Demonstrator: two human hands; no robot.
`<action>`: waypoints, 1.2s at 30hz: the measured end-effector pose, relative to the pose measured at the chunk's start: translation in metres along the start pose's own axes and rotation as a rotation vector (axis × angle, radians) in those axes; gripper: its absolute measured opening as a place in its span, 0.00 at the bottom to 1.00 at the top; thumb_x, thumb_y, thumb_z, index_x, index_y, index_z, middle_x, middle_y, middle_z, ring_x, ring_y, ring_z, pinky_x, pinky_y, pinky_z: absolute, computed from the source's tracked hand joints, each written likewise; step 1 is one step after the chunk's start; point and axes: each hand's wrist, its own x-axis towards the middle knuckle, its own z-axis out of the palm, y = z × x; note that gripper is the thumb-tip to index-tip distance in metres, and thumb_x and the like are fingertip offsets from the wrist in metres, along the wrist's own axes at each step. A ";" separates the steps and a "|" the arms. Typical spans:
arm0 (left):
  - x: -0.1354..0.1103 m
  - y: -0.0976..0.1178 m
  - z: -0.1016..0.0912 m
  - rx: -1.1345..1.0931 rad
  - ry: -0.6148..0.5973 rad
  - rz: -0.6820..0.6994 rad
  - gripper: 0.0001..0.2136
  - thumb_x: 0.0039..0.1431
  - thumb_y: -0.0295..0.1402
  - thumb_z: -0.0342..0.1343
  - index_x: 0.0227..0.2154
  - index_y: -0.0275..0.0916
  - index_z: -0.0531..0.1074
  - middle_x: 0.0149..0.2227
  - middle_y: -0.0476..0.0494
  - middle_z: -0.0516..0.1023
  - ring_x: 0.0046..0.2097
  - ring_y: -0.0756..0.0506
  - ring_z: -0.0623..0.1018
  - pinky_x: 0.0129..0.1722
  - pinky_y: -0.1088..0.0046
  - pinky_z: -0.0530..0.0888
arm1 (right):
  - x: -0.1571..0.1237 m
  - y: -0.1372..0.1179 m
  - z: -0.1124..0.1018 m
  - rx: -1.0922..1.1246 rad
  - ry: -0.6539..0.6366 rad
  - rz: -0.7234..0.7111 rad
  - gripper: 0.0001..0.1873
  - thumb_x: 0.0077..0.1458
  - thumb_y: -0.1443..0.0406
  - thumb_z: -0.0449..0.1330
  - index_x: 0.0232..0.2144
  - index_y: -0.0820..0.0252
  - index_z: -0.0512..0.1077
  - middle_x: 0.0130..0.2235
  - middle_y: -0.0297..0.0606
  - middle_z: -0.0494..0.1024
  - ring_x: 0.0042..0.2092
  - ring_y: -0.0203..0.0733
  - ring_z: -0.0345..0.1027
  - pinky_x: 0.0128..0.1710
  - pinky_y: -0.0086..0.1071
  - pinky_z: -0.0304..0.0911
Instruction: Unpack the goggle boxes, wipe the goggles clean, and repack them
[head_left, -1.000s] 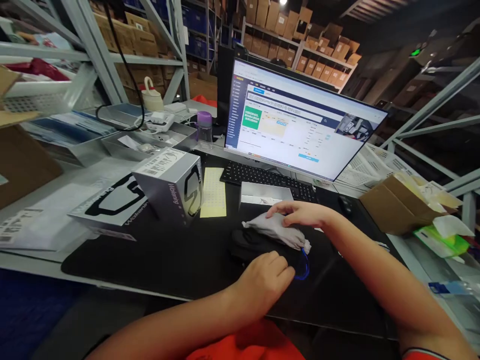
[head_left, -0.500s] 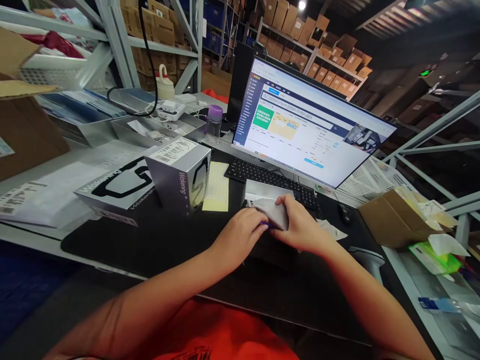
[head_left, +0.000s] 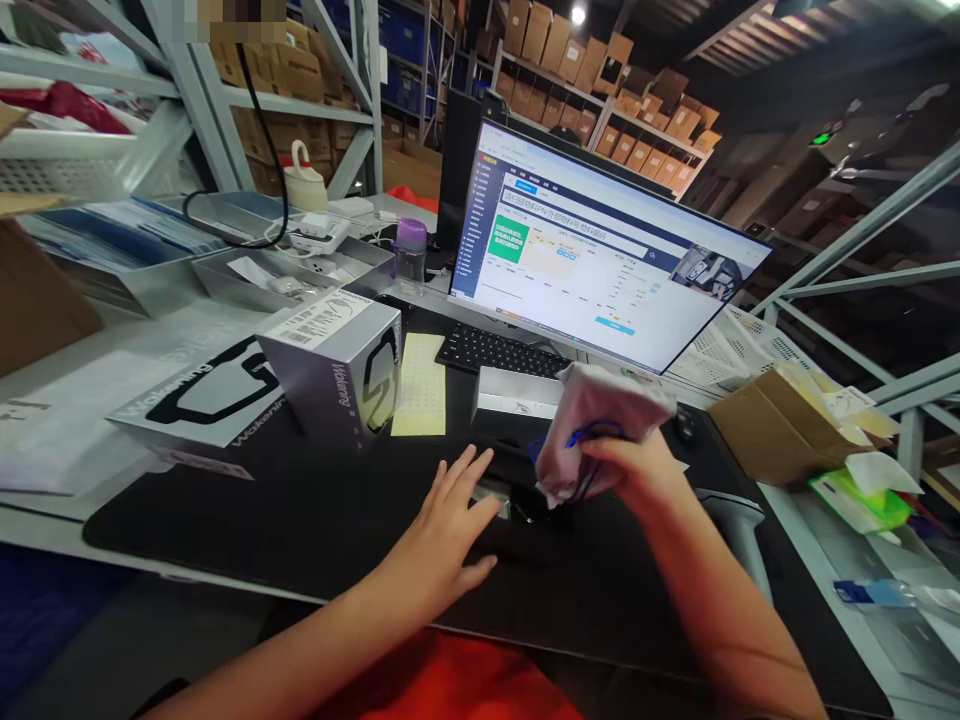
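My right hand (head_left: 637, 470) is closed on a grey cloth pouch (head_left: 592, 415) with a blue drawstring, lifted a little above the black desk mat (head_left: 300, 520). My left hand (head_left: 450, 515) lies open with fingers spread on the mat, fingertips touching a dark object (head_left: 517, 490) that sits under the pouch. A silver flat box (head_left: 517, 392) lies just behind, in front of the keyboard (head_left: 502, 352).
A grey product box (head_left: 337, 365) and its flat lid (head_left: 199, 395) stand at left, a yellow sticker sheet (head_left: 420, 385) beside them. The monitor (head_left: 592, 260) is behind. A cardboard box (head_left: 780, 425), mouse (head_left: 684, 425) and scanner (head_left: 731, 520) are at right.
My right hand has lifted the pouch off the dark object. My left hand let go and now rests open on the mat.
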 end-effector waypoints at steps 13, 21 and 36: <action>-0.022 -0.011 0.012 -0.027 0.313 -0.008 0.09 0.57 0.21 0.55 0.39 0.40 0.71 0.49 0.38 0.67 0.52 0.38 0.71 0.51 0.54 0.75 | -0.016 0.059 0.059 -1.570 -0.417 -0.098 0.21 0.51 0.76 0.58 0.48 0.60 0.68 0.41 0.48 0.75 0.42 0.54 0.73 0.36 0.40 0.68; -0.014 -0.019 0.015 0.241 0.258 0.025 0.28 0.45 0.19 0.66 0.50 0.38 0.66 0.55 0.33 0.75 0.55 0.31 0.75 0.51 0.48 0.77 | -0.029 0.040 0.032 -0.971 -0.739 -0.173 0.37 0.57 0.69 0.64 0.66 0.63 0.57 0.64 0.49 0.66 0.64 0.50 0.61 0.64 0.43 0.59; -0.004 -0.011 0.015 -0.010 0.138 0.028 0.14 0.54 0.33 0.65 0.41 0.40 0.68 0.59 0.33 0.71 0.60 0.30 0.69 0.51 0.48 0.78 | -0.107 0.105 -0.020 -1.040 -0.127 -0.355 0.36 0.57 0.61 0.67 0.65 0.51 0.59 0.66 0.44 0.65 0.67 0.57 0.56 0.60 0.56 0.64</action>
